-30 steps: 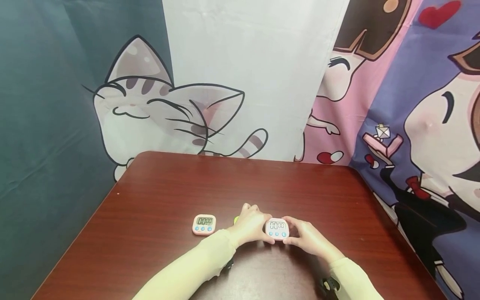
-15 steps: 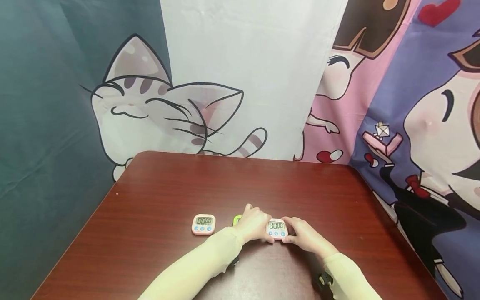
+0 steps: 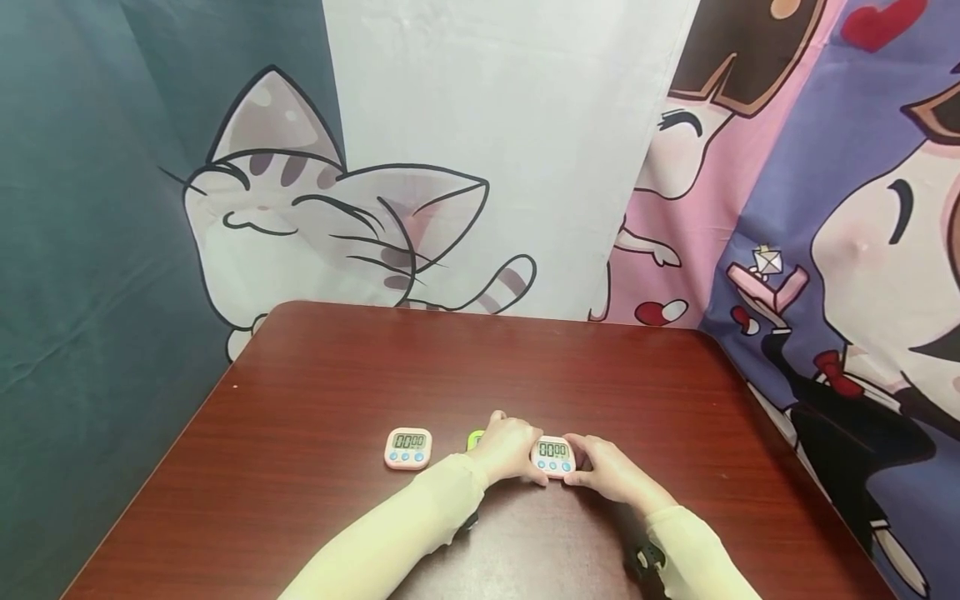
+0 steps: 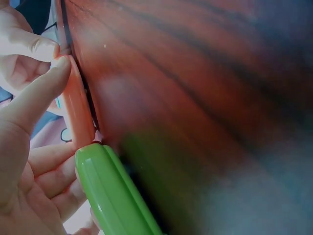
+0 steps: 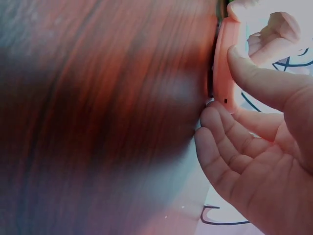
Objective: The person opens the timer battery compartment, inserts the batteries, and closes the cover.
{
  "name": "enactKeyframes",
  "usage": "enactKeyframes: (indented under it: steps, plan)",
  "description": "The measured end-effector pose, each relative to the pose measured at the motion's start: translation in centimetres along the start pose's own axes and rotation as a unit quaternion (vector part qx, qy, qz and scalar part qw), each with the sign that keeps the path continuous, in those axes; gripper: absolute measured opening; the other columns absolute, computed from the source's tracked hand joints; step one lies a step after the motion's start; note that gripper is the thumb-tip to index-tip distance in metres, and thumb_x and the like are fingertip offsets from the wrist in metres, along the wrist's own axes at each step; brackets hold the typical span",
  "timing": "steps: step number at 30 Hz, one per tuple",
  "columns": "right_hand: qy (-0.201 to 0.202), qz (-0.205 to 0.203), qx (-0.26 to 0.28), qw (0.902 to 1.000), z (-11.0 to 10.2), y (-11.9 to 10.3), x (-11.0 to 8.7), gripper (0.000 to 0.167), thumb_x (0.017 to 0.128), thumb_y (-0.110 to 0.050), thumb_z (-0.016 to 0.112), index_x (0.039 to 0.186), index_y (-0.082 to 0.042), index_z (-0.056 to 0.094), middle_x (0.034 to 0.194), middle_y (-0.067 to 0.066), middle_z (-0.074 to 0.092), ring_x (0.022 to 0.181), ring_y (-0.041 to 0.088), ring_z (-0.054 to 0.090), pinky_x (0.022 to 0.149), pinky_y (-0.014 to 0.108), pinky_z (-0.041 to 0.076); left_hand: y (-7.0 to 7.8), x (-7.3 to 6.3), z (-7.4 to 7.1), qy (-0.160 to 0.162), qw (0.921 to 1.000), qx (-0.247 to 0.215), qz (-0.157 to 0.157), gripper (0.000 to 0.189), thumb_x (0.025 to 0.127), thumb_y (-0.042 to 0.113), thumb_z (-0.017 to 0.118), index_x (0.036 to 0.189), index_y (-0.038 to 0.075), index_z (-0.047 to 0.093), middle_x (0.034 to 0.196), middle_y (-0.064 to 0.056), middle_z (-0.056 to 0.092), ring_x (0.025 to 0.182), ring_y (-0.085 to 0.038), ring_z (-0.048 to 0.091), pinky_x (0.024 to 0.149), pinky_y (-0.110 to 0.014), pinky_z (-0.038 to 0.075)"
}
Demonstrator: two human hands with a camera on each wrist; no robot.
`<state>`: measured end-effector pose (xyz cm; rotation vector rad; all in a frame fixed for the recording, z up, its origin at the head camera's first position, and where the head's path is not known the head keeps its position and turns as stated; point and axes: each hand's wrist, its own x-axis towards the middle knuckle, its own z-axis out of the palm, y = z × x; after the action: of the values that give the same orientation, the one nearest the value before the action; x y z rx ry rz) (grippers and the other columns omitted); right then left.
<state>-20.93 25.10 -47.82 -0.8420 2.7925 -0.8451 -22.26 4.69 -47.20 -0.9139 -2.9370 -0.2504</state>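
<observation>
A pink digital timer (image 3: 553,451) with a white face, a 00:00 display and blue buttons sits on the table between both hands. My left hand (image 3: 508,450) pinches its left side, thumb at the near edge, as the left wrist view shows. On the opposite side my right hand (image 3: 613,472) grips the timer with thumb and fingers; its pink side (image 5: 224,71) shows in the right wrist view. Mostly hidden behind my left hand is a green timer (image 3: 473,440); its green edge (image 4: 112,191) is close to the pink one in the left wrist view.
Another pink timer (image 3: 407,449), also reading 00:00, lies farther left on the dark red wooden table (image 3: 360,367). A cartoon-printed curtain (image 3: 525,125) hangs behind the table and along its sides.
The held timer has shifted very slightly left and looks flatter than a second ago. My left wrist has moved a little right, baring more of the green timer. Both hands keep their hold.
</observation>
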Motion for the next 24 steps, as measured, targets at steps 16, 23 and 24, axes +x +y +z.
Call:
enactKeyframes:
  steps: [16,23,24]
  plan:
    - [-0.002,0.025,0.019,0.9995,-0.4,-0.6,-0.4,0.071,0.079,-0.024,0.077,0.131,0.011,0.044,0.081,0.002,0.058,0.065,0.006,0.053,0.061,0.024,0.046,-0.2,-0.6,-0.3,-0.018,0.9977,-0.062,-0.021,0.096,0.062,0.066,0.075,0.137,0.013,0.050,0.112,0.004,0.069,0.093,-0.012,0.063,0.075,-0.034,0.033]
    - [0.138,0.068,-0.066,0.9859,-0.1,-1.4,-0.7,0.064,0.077,-0.020,0.078,0.131,0.001,0.051,0.108,0.017,0.062,0.096,0.027,0.060,0.085,0.046,0.046,-1.3,-2.5,-2.5,-0.002,0.9933,-0.101,-0.056,0.094,0.076,0.074,0.054,0.149,0.018,0.032,0.140,0.001,0.051,0.118,-0.022,0.052,0.091,-0.043,0.033]
    - [0.161,0.068,-0.071,0.9820,-0.2,-1.6,-0.8,0.061,0.076,-0.017,0.078,0.130,0.001,0.053,0.109,0.018,0.062,0.099,0.030,0.059,0.087,0.047,0.045,-1.6,-2.7,-2.8,0.010,0.9936,-0.097,-0.056,0.090,0.079,0.073,0.051,0.148,0.019,0.033,0.141,0.000,0.050,0.121,-0.024,0.050,0.094,-0.047,0.032]
